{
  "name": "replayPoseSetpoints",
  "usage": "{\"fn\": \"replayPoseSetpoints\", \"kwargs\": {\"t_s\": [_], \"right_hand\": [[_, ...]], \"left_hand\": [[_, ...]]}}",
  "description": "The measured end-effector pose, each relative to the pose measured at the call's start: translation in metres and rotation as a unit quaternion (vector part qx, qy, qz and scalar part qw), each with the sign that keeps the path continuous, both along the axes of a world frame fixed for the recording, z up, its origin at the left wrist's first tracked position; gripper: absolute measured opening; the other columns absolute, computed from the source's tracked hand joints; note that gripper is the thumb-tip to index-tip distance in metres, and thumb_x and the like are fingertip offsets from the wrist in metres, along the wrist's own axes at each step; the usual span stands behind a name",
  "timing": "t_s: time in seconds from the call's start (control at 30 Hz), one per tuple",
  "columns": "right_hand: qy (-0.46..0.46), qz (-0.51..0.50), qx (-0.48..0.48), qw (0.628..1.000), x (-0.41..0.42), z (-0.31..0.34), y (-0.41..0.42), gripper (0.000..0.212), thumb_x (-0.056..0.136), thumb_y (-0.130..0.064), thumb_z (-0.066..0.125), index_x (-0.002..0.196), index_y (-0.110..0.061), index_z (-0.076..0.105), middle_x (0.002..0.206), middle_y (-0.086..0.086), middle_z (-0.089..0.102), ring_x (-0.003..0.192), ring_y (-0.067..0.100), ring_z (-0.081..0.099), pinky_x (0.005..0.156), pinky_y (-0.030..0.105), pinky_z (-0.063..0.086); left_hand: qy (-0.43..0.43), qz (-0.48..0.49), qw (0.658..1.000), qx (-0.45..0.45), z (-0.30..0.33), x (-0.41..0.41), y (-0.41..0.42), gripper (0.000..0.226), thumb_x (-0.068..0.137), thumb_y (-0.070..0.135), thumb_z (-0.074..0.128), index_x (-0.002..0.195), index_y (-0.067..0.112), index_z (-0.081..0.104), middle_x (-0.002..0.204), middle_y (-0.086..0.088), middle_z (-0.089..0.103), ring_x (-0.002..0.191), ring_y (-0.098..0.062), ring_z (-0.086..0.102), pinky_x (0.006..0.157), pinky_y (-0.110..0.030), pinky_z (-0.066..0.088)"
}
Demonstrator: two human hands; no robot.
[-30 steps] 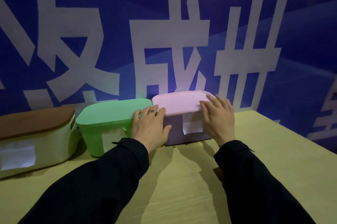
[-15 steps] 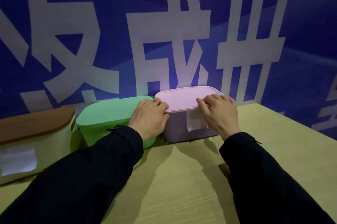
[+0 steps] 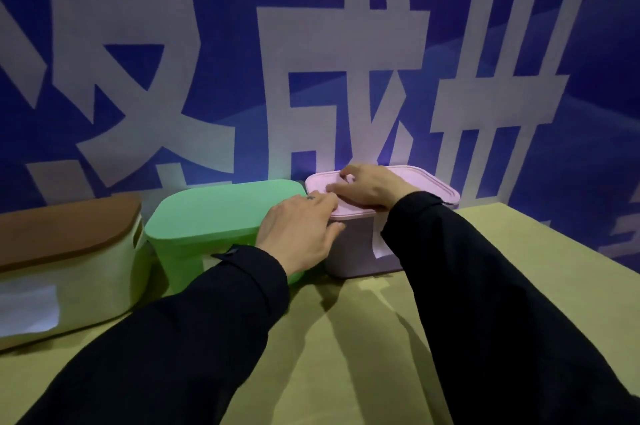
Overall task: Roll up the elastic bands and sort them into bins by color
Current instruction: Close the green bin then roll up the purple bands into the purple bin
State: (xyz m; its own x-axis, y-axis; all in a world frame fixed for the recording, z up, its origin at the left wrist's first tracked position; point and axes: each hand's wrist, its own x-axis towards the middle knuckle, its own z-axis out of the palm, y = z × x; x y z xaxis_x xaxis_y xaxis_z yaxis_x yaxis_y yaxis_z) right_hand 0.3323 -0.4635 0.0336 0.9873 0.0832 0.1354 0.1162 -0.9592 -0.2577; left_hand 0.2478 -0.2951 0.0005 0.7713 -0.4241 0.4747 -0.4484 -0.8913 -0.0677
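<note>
Both hands work the pink bin (image 3: 360, 251) at two o'clock on the desk (image 3: 346, 338) — left hand (image 3: 299, 234) flat, steadying; right hand (image 3: 369, 184) curled on its lid (image 3: 433, 187), probably prying. No bands in sight.

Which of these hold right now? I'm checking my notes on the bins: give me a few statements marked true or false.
1. Both hands are on the pink bin. True: the left hand is at its near left corner, the right hand on its lid.
2. The green bin stands open. False: its lid is on.
3. The green bin sits between the cream bin with a brown lid and the pink one. True.
4. An elastic band lies on the table. False: none is visible.
</note>
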Motion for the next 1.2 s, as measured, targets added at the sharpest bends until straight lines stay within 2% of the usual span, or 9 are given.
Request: {"fn": "replayPoseSetpoints", "kwargs": {"t_s": [0.27,0.43,0.57,0.67,0.73,0.87,0.97,1.07,1.2], "right_hand": [[0.011,0.029,-0.007,0.999,0.002,-0.003,-0.002,0.064,0.100,-0.064,0.040,0.149,-0.023,0.045,0.154,0.006,0.045,0.134,0.030,0.049,0.113,0.046,0.035],[-0.168,-0.066,-0.013,0.984,-0.017,-0.011,0.001,0.043,0.098,-0.054,0.044,0.109,-0.022,0.071,0.108,0.006,0.074,0.094,0.025,0.066,0.093,0.040,0.051],[-0.127,-0.114,-0.036,0.985,-0.025,-0.018,-0.009,0.054,0.098,-0.063,0.032,0.110,-0.028,0.071,0.110,0.000,0.072,0.112,0.024,0.063,0.117,0.059,0.021],[-0.192,-0.108,-0.041,0.975,-0.037,-0.028,-0.014,0.057,0.099,-0.057,0.024,0.094,-0.025,0.071,0.093,0.000,0.074,0.081,0.023,0.064,0.093,0.046,0.050],[-0.254,-0.103,-0.083,0.958,-0.050,-0.038,-0.011,0.061,0.099,-0.052,0.014,0.086,-0.024,0.067,0.077,-0.002,0.068,0.063,0.019,0.055,0.072,0.036,0.049],[-0.306,-0.106,-0.055,0.944,-0.067,-0.056,-0.004,0.058,0.104,-0.047,0.022,0.081,-0.022,0.070,0.087,-0.004,0.075,0.091,0.020,0.067,0.107,0.046,0.035],[-0.328,-0.114,-0.045,0.937,-0.074,-0.067,-0.004,0.050,0.103,-0.040,0.028,0.092,-0.021,0.073,0.105,-0.002,0.075,0.101,0.023,0.064,0.105,0.044,0.036],[-0.280,-0.110,-0.032,0.953,-0.073,-0.056,-0.001,0.041,0.099,-0.037,0.032,0.079,-0.018,0.062,0.094,0.004,0.072,0.085,0.025,0.060,0.090,0.042,0.042],[-0.248,-0.079,0.015,0.965,-0.087,-0.048,0.002,0.044,0.101,-0.041,0.032,0.107,-0.021,0.070,0.122,0.001,0.069,0.118,0.025,0.058,0.115,0.051,0.030]], "left_hand": [[-0.036,-0.017,0.999,-0.019,-0.003,0.001,0.002,0.026,0.103,0.049,0.041,0.118,0.030,0.049,0.119,0.004,0.061,0.104,-0.020,0.057,0.086,-0.033,0.042],[-0.014,-0.009,0.999,-0.027,0.000,-0.001,0.003,0.021,0.102,0.048,0.044,0.111,0.030,0.050,0.109,0.003,0.064,0.094,-0.020,0.058,0.084,-0.035,0.045],[-0.025,0.013,1.000,-0.003,-0.004,0.002,-0.002,0.034,0.101,0.049,0.042,0.123,0.025,0.050,0.116,-0.001,0.065,0.102,-0.025,0.061,0.090,-0.039,0.046],[-0.032,0.022,0.999,0.024,-0.009,0.006,-0.004,0.045,0.100,0.053,0.037,0.130,0.023,0.050,0.132,-0.005,0.058,0.116,-0.026,0.057,0.101,-0.041,0.041],[-0.031,0.029,0.999,0.034,-0.012,0.008,-0.005,0.048,0.099,0.057,0.034,0.129,0.024,0.051,0.136,-0.005,0.056,0.121,-0.025,0.054,0.104,-0.043,0.039],[-0.048,0.030,0.998,0.031,-0.015,0.009,-0.006,0.051,0.099,0.054,0.036,0.139,0.025,0.045,0.132,-0.002,0.061,0.121,-0.024,0.057,0.103,-0.043,0.039],[-0.055,0.036,0.997,0.044,-0.018,0.008,-0.007,0.047,0.100,0.052,0.037,0.136,0.023,0.048,0.131,-0.002,0.062,0.121,-0.024,0.057,0.103,-0.042,0.039],[-0.018,0.039,0.997,0.057,-0.010,0.007,-0.010,0.039,0.102,0.047,0.038,0.128,0.023,0.052,0.133,-0.002,0.060,0.128,-0.023,0.051,0.111,-0.047,0.033],[0.049,0.045,0.996,0.051,0.001,-0.011,-0.009,0.051,0.102,0.045,0.039,0.147,0.021,0.041,0.157,-0.004,0.040,0.150,-0.023,0.026,0.123,-0.058,0.007]]}}
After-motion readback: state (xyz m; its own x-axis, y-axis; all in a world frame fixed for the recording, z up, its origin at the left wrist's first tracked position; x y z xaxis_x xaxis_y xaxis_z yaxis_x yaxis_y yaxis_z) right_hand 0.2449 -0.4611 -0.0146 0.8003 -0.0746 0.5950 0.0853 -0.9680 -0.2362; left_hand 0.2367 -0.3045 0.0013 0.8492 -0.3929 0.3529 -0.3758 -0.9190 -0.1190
